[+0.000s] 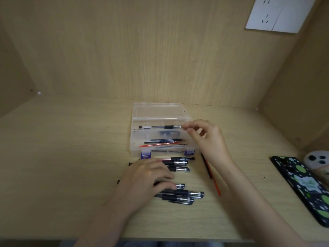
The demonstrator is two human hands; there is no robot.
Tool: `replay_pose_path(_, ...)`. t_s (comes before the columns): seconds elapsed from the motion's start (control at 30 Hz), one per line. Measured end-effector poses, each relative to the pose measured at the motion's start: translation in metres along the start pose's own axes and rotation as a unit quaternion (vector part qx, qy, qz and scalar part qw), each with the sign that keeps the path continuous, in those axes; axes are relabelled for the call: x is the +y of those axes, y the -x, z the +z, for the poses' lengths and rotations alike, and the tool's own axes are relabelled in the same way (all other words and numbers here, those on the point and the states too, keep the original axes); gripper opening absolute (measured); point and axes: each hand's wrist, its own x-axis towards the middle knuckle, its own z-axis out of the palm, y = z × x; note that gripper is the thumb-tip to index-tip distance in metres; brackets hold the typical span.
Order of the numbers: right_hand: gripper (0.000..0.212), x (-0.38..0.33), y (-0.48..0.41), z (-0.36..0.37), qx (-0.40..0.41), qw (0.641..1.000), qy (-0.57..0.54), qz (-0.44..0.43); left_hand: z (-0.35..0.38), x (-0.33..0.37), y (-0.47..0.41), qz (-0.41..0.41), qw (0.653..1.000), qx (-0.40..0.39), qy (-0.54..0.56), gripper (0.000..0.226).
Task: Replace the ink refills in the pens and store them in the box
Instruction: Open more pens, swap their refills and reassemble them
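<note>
A clear plastic box (pixel 135 138) stands open in the middle of the desk, its lid (pixel 156 111) folded back. A black-grip pen (pixel 160 127) lies along the box's rear section, and my right hand (pixel 206 139) pinches its right end with the fingertips. Blue and red refills (pixel 160 142) lie in the front section. My left hand (pixel 144 180) rests flat on a row of several capped black pens (pixel 183 194) in front of the box, hiding their middles.
A red refill and a black refill (pixel 211 175) lie on the desk under my right forearm. Two phones (pixel 302 184) lie at the right edge. A wall socket (pixel 277 13) sits at the upper right. Wooden walls enclose the desk (pixel 71 157) on three sides.
</note>
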Motion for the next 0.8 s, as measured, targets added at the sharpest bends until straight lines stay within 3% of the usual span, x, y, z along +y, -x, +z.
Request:
replay_pose_path(0.2,0.016,-0.002,0.052,-0.009,-0.104,0.994,-0.016,-0.025,0.001,-0.002,0.0,0.002,1.0,-0.011,-0.004,0.029)
replay_pose_path(0.37,0.013,0.005,0.069,-0.007,-0.17,0.984,-0.009,-0.048,-0.004,0.001,-0.001,-0.016,0.998,0.066,-0.007,0.027)
replay_pose_path(0.57,0.012,-0.005,0.072,0.002,-0.123,0.985,-0.119,0.012,-0.006,0.008,0.001,-0.047,0.995,0.092,0.013,0.027)
replay_pose_path(0.8,0.013,-0.008,0.074,0.001,-0.102,0.982,-0.155,0.044,-0.004,0.006,0.001,-0.033,0.997,0.058,-0.034,0.031)
